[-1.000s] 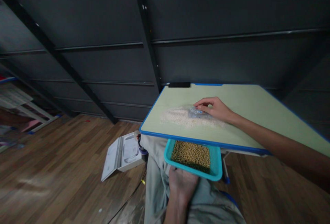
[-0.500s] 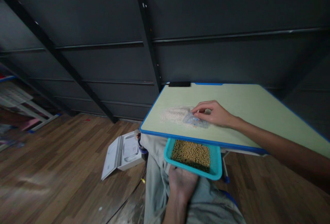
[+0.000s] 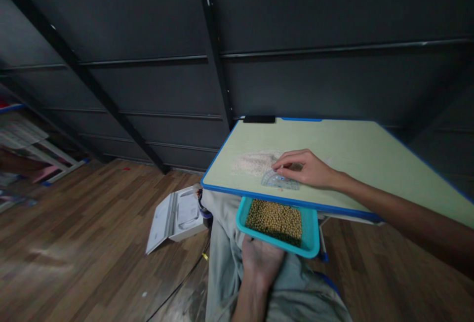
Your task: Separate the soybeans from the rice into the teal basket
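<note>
My left hand (image 3: 261, 258) holds a turquoise plastic tray (image 3: 313, 233) from below, under the table's near edge. Round tan beans that look like soybeans (image 3: 274, 219) fill most of it, and the far rim partly hides under the tabletop. Over the table, my right hand (image 3: 307, 168) is closed in a pinch on the upper edge of a clear protractor (image 3: 277, 181), which lies close to the table surface. Just left of the fingertips, a thin spread of small whitish grains (image 3: 252, 163) covers part of the tabletop; their kind is too small to tell.
The pale green table (image 3: 348, 149) has a blue rim and a black strip (image 3: 259, 119) at its far edge. A dark panelled wall (image 3: 155, 85) stands behind. On the wooden floor are an open white box (image 3: 181, 216) and a cable (image 3: 177, 287).
My right hand has shifted slightly left, and the protractor's curved edge now shows more plainly and flatter. The left hand and tray stay in place.
</note>
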`<act>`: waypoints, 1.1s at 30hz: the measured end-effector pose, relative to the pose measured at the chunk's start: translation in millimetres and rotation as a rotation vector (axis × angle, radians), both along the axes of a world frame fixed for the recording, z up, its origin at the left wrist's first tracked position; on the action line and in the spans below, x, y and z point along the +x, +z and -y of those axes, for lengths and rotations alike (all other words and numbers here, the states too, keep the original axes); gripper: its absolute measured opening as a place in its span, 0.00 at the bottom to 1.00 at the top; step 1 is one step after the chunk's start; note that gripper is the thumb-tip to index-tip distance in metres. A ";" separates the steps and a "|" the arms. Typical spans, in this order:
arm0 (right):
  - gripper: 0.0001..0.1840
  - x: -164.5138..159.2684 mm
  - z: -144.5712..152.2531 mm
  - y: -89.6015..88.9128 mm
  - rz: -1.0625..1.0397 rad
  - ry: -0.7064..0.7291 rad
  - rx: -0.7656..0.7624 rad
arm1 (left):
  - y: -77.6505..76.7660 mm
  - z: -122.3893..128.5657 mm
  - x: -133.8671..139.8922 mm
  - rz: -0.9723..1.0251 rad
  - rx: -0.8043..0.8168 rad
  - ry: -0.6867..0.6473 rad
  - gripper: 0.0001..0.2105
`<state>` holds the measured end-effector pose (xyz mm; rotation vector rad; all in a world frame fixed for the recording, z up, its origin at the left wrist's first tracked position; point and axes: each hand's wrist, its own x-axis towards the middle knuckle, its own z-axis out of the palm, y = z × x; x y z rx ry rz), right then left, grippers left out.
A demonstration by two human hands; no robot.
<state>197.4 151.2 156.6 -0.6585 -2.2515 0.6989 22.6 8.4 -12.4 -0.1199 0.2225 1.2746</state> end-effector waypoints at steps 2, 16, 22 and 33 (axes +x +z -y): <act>0.09 -0.9 1.7 0.1 0.000 0.010 0.008 | 1.2 0.0 0.3 0.007 -0.006 0.002 0.23; 0.10 -5.0 9.4 0.0 0.012 0.109 -0.010 | 5.2 0.1 0.2 0.001 -0.071 0.004 0.22; 0.10 11.1 -17.3 10.6 -0.077 -0.191 0.046 | 5.6 0.0 -1.0 0.007 -0.051 -0.009 0.23; 0.11 62.8 -75.2 10.8 0.026 -0.406 -0.037 | -2.7 -1.5 -1.7 -0.017 0.030 -0.014 0.25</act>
